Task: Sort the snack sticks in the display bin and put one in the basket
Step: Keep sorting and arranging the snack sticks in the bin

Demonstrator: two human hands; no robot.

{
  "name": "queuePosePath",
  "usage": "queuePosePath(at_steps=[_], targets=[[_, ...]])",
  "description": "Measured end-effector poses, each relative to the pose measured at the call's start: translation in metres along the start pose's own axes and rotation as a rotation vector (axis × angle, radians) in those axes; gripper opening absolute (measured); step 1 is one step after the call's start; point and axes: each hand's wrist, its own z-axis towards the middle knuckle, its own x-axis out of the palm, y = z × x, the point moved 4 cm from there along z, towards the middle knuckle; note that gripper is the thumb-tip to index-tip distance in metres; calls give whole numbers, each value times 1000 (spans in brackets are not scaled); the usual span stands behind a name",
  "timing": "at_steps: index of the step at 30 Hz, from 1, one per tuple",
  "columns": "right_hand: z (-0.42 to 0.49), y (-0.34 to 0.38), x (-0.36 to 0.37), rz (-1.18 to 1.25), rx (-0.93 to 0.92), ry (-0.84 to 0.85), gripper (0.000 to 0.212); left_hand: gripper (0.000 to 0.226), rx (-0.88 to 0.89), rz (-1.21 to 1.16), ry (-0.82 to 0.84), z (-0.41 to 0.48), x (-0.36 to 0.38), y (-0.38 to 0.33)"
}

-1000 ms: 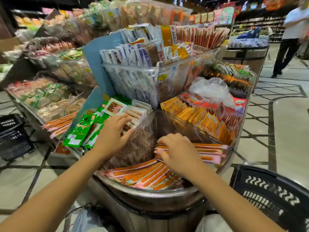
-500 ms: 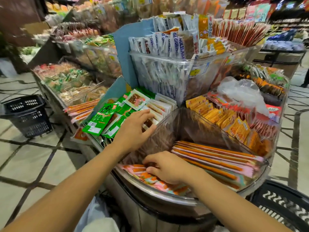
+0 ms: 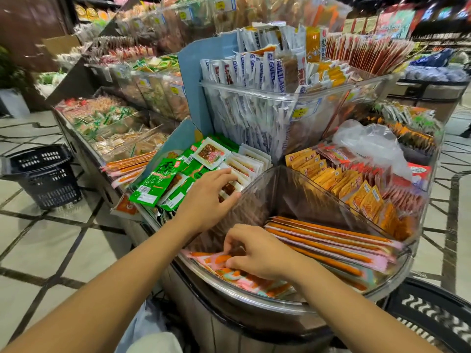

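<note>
A clear plastic display bin [image 3: 267,300] sits right in front of me and holds long orange-and-pink snack sticks [image 3: 328,243]. A neat stack lies on its right side, and several loose sticks [image 3: 254,281] lie at the front left. My right hand [image 3: 257,253] is down in the bin's left part, its curled fingers pinching the ends of the loose sticks. My left hand [image 3: 209,197] rests on the bin's left wall, fingers spread over the rim and the white packets beside it. A black shopping basket [image 3: 433,314] shows at the lower right corner.
Green and white snack packets [image 3: 178,179] fill the compartment to the left, and yellow and orange packets [image 3: 356,184] the one to the right. A tall clear bin of white sticks [image 3: 254,98] stands behind. A second black basket [image 3: 43,174] sits on the tiled floor at left.
My right hand has shifted from the right stack to the loose sticks at the bin's front left. The view has swung left and closer. My left hand has stayed on the bin wall.
</note>
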Motion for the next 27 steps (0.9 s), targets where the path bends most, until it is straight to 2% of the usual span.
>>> queuePosePath(at_steps=[4,9,12,18,20,23,27], targets=[[-7,5,-12,176,22,-123,14,50,-3,-1,2,0,0,0],[-26,-4,-49,421,58,-544,11,46,-5,1,8,0,1,1],[-39,-14,-72,466,96,-710,6,47,-7,5,7,0,0,-1],[-63,-21,-102,519,211,-773,35,44,3,10,-4,-1,-2,-3],[-70,-18,-109,539,230,-760,32,41,16,20,-7,-2,-1,-3],[-80,-11,-118,582,225,-749,16,37,31,56,-15,-2,-2,-5],[-94,-1,-137,560,179,-798,20,28,207,175,-104,-5,-10,-31]])
